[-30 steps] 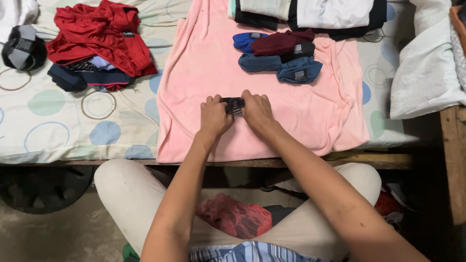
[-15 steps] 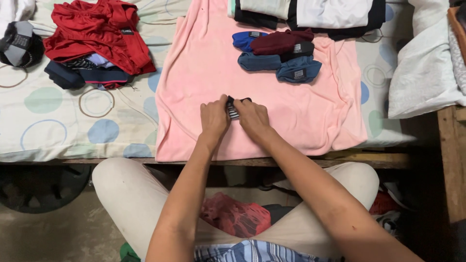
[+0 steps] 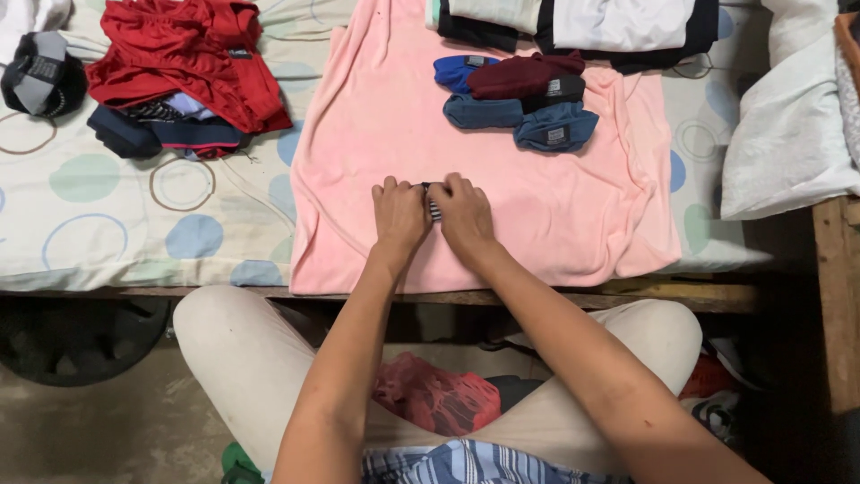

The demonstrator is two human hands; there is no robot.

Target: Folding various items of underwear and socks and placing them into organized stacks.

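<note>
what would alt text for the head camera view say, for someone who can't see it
Seen from above, a person's left hand and right hand press together on a small dark striped garment on a pink cloth spread over a bed. Rolled blue and maroon garments lie beyond the hands, and a red clothes pile sits far left.

A pale pink shirt (image 3: 502, 125) covers the middle of the bed. The sheet (image 3: 107, 224) is cream with blue and green dots and thin ring outlines. The small garment (image 3: 434, 204) between the hands is dark with white stripes. Four rolled pieces (image 3: 520, 100) are blue, maroon and navy. A red heap (image 3: 188, 58) lies over navy clothes (image 3: 152, 134). The pillow (image 3: 788, 134) is white.
</note>
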